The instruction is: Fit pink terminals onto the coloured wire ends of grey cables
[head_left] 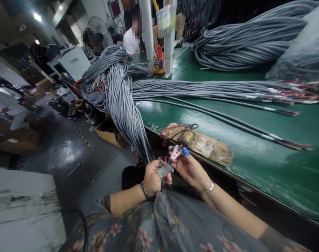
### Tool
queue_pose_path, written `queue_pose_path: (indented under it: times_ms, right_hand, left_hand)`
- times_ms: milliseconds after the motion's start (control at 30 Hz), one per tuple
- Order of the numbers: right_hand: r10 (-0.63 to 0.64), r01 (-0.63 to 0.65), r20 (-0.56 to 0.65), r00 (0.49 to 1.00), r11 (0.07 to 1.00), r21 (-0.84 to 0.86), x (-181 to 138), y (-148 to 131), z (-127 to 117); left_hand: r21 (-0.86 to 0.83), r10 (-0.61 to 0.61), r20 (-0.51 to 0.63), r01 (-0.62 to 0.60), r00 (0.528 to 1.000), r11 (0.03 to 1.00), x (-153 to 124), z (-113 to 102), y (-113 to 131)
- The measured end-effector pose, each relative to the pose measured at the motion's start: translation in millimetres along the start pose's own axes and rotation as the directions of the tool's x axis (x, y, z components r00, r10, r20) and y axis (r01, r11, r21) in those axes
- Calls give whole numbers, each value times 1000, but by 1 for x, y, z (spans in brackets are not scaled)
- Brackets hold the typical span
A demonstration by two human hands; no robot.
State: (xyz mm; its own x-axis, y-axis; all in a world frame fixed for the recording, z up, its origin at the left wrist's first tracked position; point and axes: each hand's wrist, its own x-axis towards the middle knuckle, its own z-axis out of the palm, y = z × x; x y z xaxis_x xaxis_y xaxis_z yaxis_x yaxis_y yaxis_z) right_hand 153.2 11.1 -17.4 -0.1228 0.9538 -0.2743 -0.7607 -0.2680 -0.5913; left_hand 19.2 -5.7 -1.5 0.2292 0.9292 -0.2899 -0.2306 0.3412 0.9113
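A grey cable (164, 170) is clamped in the closed left hand (152, 179), just off the edge of the green table (267, 164); its coloured wires (163, 160) are pinched between the closed fingertips of the right hand (190, 170); a bundle of grey cables (120, 101) is draped over the table's end.

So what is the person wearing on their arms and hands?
Both forearms are bare. The left hand has a dark bracelet on its wrist and a grey cover on one finger. The right hand has a thin silver bangle on its wrist and a blue fingertip cap. The short sleeve is grey, part of a flowery top.
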Motion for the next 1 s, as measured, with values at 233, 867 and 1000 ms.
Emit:
queue_pose_path:
  times_ms: [233, 867, 1000]
  right_hand:
    - [-63, 61, -31, 998, 995, -84, -5, -6, 9]
    - [-149, 138, -74, 986, 982, -128, 8, 1, 3]
    - [-150, 140, -111, 982, 986, -92, 6, 1, 6]
  left_hand:
    - [129, 98, -17, -95, 995, 987, 2, 1, 10]
    - [679, 609, 239, -578, 756, 452, 12, -13, 13]
    - [702, 542, 213, -513, 813, 494, 9, -12, 14]
